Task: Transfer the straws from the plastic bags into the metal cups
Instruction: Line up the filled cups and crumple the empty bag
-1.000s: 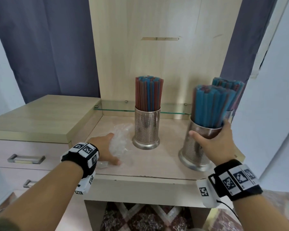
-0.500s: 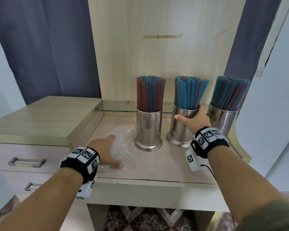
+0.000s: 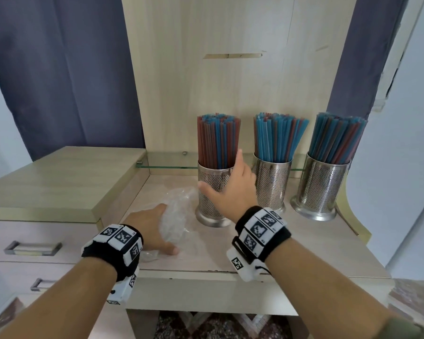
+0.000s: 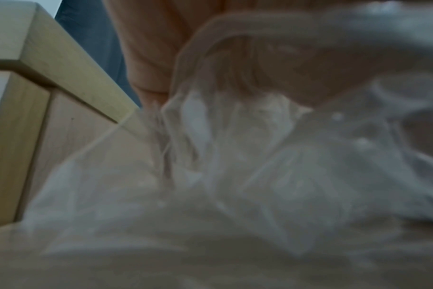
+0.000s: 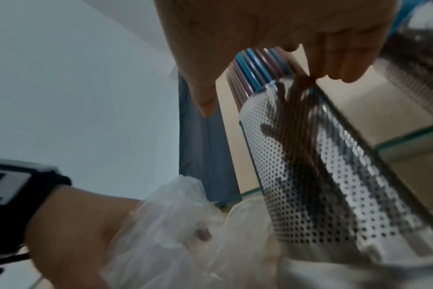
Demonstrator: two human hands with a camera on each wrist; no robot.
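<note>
Three perforated metal cups stand in a row at the back of your table (image 3: 291, 243), each packed with upright blue and red straws. The left cup (image 3: 209, 192) holds the reddest bundle of straws (image 3: 218, 140); the middle cup (image 3: 272, 183) and the right cup (image 3: 324, 185) carry mostly blue ones (their straws fan out slightly to the right). Your right hand (image 3: 233, 192) is spread, fingers straight, thumb out to the left, right at the left cup's wall; whether it touches the metal cannot be told. Your left hand (image 3: 152, 227) rests on the table just left of that cup, its fingers curled into a crumpled clear plastic bag (image 3: 175, 216), which looks to hold no straws. A narrow glass shelf (image 3: 167, 163) runs along the back panel behind the cups.
</note>
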